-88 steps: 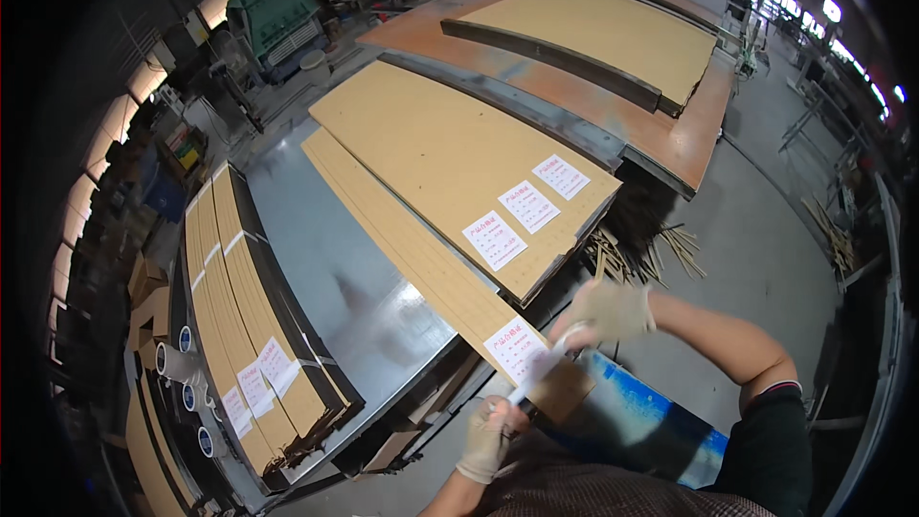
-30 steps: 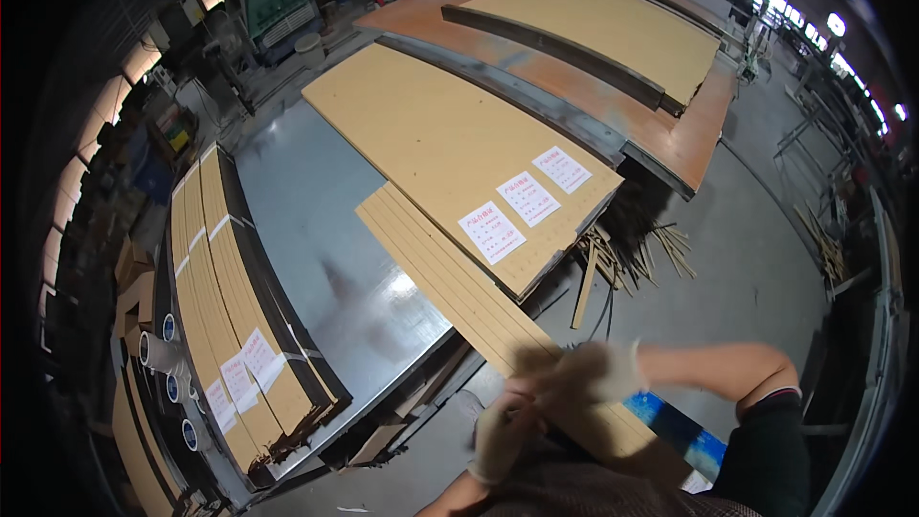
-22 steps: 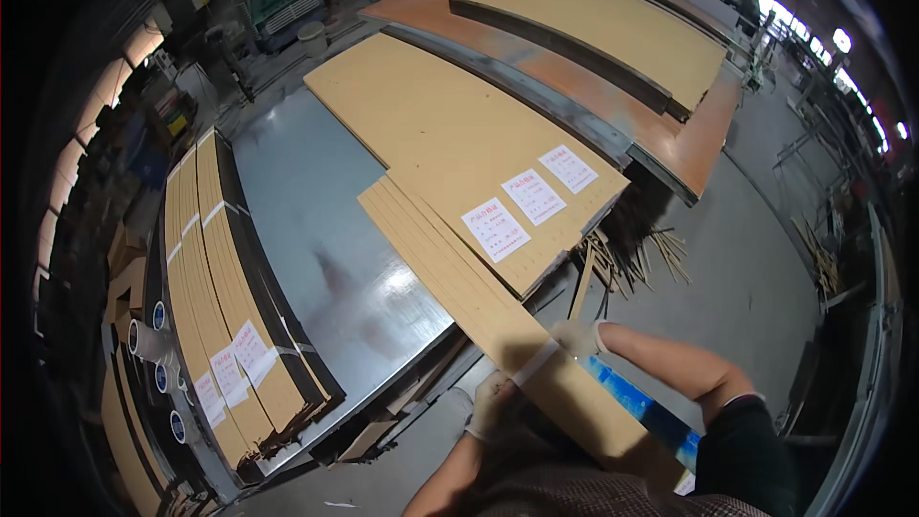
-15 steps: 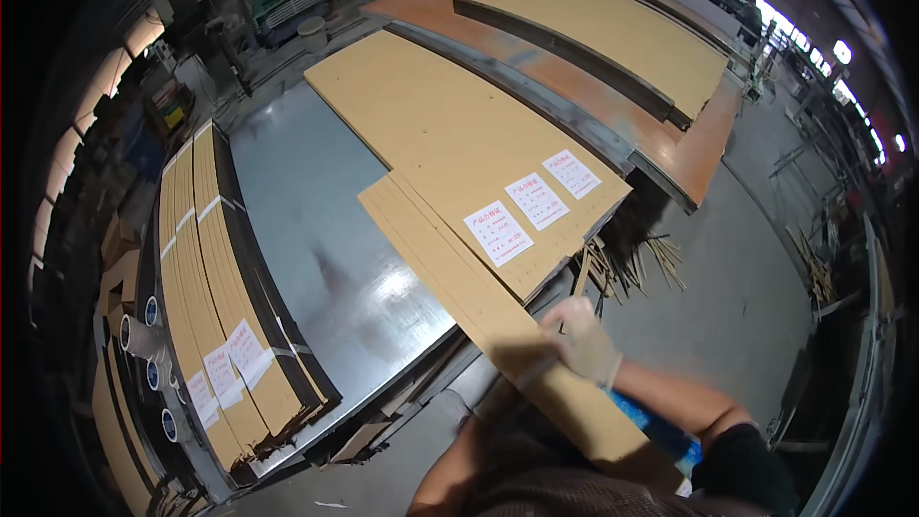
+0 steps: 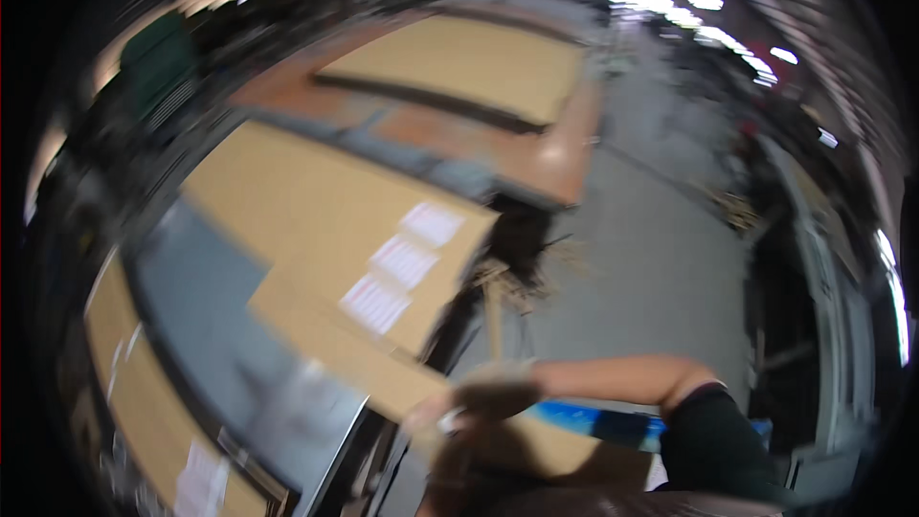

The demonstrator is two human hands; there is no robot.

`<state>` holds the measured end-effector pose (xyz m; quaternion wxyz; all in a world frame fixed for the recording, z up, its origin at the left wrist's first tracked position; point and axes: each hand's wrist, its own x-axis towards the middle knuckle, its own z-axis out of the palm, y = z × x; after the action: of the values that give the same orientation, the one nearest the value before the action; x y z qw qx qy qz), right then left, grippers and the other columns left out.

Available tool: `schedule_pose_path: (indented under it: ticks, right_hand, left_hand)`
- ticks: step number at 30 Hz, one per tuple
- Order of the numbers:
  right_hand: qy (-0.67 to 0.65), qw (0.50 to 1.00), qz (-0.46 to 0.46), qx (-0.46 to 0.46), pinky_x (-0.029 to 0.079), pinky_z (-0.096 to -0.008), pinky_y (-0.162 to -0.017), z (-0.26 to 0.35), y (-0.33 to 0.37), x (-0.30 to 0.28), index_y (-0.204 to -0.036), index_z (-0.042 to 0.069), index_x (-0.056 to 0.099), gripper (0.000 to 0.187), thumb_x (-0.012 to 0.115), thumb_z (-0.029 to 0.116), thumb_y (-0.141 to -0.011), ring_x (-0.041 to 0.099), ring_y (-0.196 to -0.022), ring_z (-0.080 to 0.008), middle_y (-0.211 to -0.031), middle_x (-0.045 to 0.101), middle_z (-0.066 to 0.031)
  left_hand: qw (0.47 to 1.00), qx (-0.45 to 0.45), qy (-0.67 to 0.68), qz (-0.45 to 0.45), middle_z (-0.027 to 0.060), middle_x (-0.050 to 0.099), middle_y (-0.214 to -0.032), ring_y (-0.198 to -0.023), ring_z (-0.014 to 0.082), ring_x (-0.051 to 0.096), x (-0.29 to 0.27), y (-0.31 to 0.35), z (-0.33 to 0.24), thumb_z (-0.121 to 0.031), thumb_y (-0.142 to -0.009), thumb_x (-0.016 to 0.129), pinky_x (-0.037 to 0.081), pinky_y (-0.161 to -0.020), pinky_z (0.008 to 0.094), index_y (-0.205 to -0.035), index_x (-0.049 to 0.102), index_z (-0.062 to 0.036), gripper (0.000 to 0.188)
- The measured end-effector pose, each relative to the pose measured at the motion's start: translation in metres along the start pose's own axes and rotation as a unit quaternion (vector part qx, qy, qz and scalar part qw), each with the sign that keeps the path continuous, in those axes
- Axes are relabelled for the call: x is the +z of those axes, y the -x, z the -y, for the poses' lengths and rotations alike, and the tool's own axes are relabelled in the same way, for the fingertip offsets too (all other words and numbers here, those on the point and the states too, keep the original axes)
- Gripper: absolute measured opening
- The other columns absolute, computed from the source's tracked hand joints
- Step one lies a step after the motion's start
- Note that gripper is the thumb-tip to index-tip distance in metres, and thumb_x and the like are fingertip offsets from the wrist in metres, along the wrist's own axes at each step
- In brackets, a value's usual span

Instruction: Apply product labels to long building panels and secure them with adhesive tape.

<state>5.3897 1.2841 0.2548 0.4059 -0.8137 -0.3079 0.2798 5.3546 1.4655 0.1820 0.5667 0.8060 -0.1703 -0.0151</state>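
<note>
A long, narrow tan fibreboard strip (image 5: 325, 330) slopes from the table toward my body, its near part past the table edge. My right hand (image 5: 496, 391), in a pale glove, is closed over the strip's right edge, blurred by motion. Close by, my left hand (image 5: 431, 416) wraps the strip's left edge; its fingers are smeared and partly in shadow. Beside the strip's far part lies a wider tan board stack (image 5: 316, 201). Three white printed labels (image 5: 404, 260) sit in a slanted row on its near end.
A grey metal tabletop (image 5: 206, 268) lies under the boards. Strapped tan strips (image 5: 144, 393) stand along its left side. Beyond, an orange-brown table (image 5: 536, 168) bears another tan board (image 5: 469, 57). Thin offcuts (image 5: 517, 282) hang at the table's end, beside the grey floor (image 5: 651, 258).
My view has swung to the right, so tables and boards appear shifted left. Both hands stay at the strip; my left hand, hidden beneath it before, now shows at its edge.
</note>
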Motion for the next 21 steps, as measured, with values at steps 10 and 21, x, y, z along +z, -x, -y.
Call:
schedule_pose_path:
  ticks: [10,21]
  right_hand:
    - [0.186,0.951,-0.108,0.221,0.055,-0.0433,-0.078,-0.097,-0.053,0.042,-0.089,0.005,0.076,0.023,0.061,0.02,-0.079,0.071,-0.086,-0.0334,-0.093,0.073,-0.0174]
    - [0.269,0.927,0.165,0.204,0.054,-0.0418,-0.079,-0.038,0.012,-0.006,-0.103,0.002,0.071,0.027,0.06,0.02,-0.087,0.069,-0.092,-0.0338,-0.103,0.071,-0.0179]
  left_hand:
    - [0.98,0.094,-0.137,-0.108,0.0183,0.063,-0.115,-0.11,0.0367,0.058,-0.023,0.008,0.006,-0.029,-0.073,0.086,0.042,-0.099,0.0516,-0.112,0.064,-0.0036,0.052]
    - [0.981,-0.178,0.079,0.012,0.0105,0.054,-0.06,-0.058,0.0195,0.05,-0.008,0.057,0.034,-0.035,-0.096,0.059,0.042,-0.058,0.0358,-0.068,0.055,0.0003,0.045]
